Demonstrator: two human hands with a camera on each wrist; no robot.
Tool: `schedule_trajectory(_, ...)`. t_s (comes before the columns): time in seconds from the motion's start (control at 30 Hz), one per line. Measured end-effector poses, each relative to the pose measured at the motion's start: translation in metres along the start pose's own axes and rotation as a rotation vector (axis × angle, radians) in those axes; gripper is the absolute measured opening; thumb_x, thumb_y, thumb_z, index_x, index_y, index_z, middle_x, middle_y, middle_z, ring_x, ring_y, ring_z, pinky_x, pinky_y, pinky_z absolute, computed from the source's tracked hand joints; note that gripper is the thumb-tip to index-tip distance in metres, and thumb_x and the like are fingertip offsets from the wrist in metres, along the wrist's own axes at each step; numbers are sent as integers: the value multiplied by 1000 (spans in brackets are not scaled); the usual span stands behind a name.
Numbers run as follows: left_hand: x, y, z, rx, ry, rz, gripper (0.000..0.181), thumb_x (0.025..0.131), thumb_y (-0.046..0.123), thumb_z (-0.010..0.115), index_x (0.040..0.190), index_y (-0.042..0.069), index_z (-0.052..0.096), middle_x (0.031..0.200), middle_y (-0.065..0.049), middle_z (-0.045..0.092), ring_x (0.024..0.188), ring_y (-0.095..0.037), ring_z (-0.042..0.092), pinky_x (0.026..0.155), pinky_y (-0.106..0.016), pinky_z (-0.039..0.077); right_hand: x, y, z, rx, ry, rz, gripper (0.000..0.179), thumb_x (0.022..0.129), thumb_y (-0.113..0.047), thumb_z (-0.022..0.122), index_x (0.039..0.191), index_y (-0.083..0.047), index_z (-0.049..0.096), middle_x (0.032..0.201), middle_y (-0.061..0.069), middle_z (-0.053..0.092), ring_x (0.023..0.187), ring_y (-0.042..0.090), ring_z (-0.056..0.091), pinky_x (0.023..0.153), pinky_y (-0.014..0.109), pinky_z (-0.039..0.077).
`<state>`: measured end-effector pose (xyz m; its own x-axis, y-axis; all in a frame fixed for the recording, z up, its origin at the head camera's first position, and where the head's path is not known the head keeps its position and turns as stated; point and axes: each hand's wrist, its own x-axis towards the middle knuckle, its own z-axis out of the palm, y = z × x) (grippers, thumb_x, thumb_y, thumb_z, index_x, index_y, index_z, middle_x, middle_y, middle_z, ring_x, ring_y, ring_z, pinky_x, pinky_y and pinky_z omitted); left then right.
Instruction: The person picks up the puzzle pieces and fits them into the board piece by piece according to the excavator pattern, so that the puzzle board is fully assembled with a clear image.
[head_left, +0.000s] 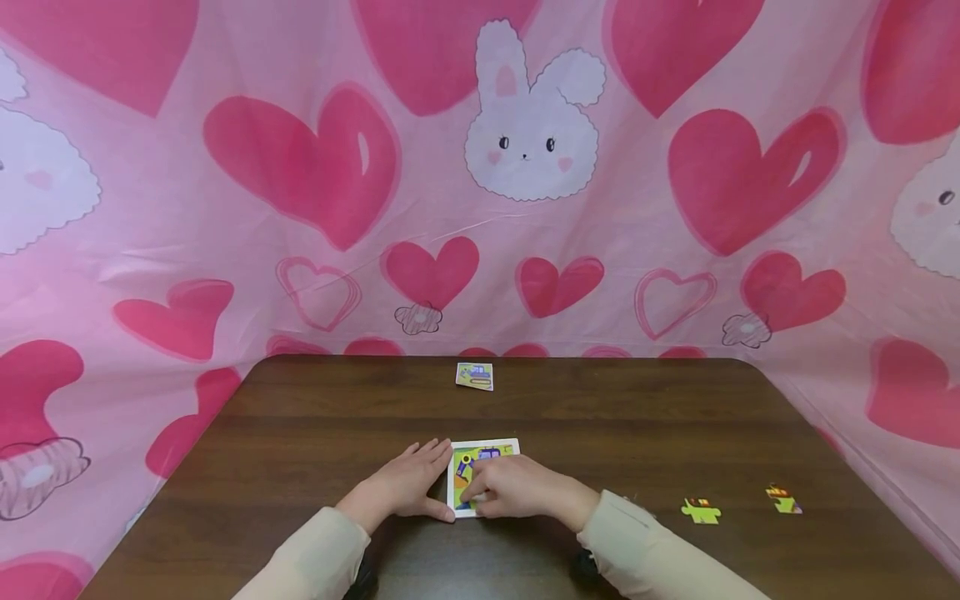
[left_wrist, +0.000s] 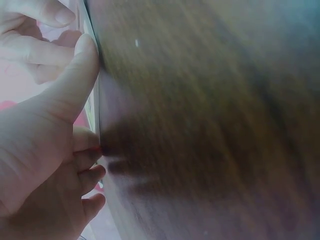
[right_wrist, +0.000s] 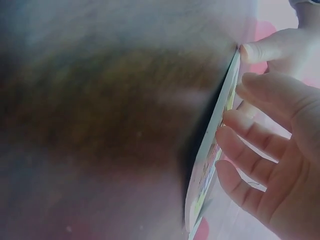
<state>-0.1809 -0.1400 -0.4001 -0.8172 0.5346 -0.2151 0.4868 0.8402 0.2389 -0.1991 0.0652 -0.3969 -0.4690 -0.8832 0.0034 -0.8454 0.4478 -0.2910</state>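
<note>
A small jigsaw puzzle (head_left: 498, 442) with a white border and a bright yellow-green picture lies on the brown table in front of me. My left hand (head_left: 408, 482) lies along its left edge with fingers straight, the thumb at the near left corner. Over the picture, my right hand (head_left: 517, 486) touches the puzzle with its fingertips and covers much of the right half. In the right wrist view the fingers of the right hand (right_wrist: 265, 150) are loosely bent above the puzzle's raised edge (right_wrist: 197, 175). Whether a piece lies beneath those fingertips is hidden.
Two loose puzzle pieces, one mostly green (head_left: 701, 511) and one green and orange (head_left: 784, 499), lie on the table at the right. A small picture card (head_left: 475, 377) lies near the far edge. A pink cloth (head_left: 435, 208) with hearts and rabbits hangs behind the table (head_left: 337, 417).
</note>
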Motion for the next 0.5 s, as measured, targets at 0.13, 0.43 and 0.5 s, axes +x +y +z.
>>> schedule_trajectory(0.13,0,1,0,-2,1,-1,93,72,57,67,137,-3,38,145,-15,32,133,-30,27,107,-46,21,-5,5,-3,18,41,24,21,81,-19,68,101,-18,72,87,-13,58,71,-2,47,60,12,39)
schedule_trajectory(0.43,0,0,2,0,-5,-12,94,72,58,66,139,-1,37,145,-14,31,133,-29,25,107,-46,20,-38,19,-26,127,128,128,28,82,-16,71,109,-10,69,90,-2,60,70,11,53,60,19,44)
schedule_trajectory(0.5,0,0,2,-1,-5,-10,94,73,58,66,139,-1,37,146,-14,31,133,-29,25,107,-46,20,-49,23,-31,152,148,156,30,81,-16,71,110,-8,68,90,0,60,70,11,54,61,20,46)
